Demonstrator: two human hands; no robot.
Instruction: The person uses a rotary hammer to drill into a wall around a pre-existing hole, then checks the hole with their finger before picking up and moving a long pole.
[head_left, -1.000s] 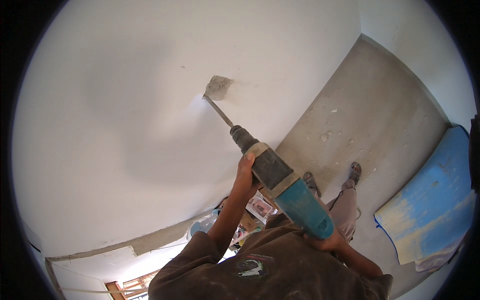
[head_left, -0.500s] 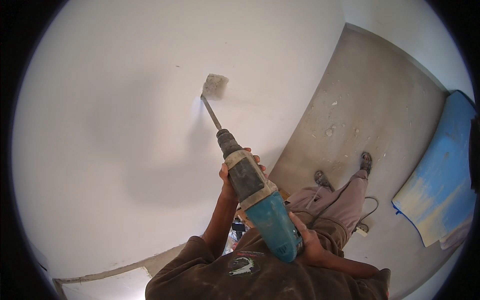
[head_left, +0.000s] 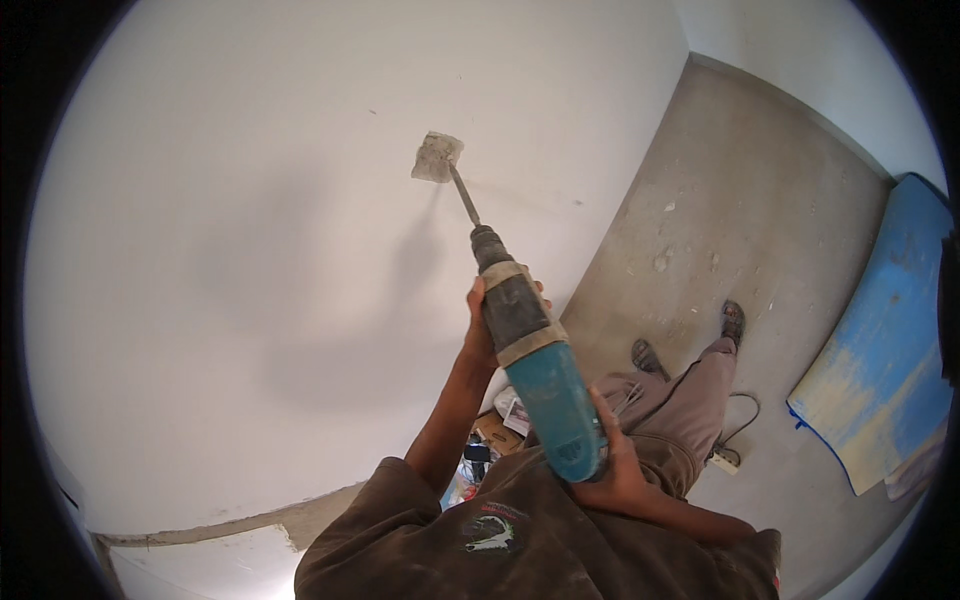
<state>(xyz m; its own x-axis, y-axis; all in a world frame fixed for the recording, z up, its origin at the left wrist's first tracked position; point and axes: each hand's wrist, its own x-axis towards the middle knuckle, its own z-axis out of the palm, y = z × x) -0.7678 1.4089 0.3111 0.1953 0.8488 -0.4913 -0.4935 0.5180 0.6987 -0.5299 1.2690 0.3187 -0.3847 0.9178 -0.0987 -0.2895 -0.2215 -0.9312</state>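
Observation:
A teal and black hammer drill (head_left: 553, 400) points up and away from my chest. My left hand (head_left: 481, 330) is wrapped round its front housing from beneath, thumb on one side and fingertips on the other. At the rear, my right hand (head_left: 622, 472) closes on the drill's grip, which is mostly hidden. From the dark chuck runs a chisel bit (head_left: 466, 198). Its tip meets the right side of a rough grey chipped patch (head_left: 436, 158) in the white wall (head_left: 250, 200).
Chips of debris (head_left: 662, 260) lie on the grey floor (head_left: 650, 180) ahead of my sandalled feet. A blue, paint-smeared sheet (head_left: 870, 340) stands at the right. A cable (head_left: 748, 415) and a socket strip (head_left: 724, 460) lie near my legs. Below the drill sits a cardboard box (head_left: 497, 433) among other items.
Both hands have shifted the drill to the right and slightly up in view. The bit's tip has gone from the patch's lower left corner to its right side.

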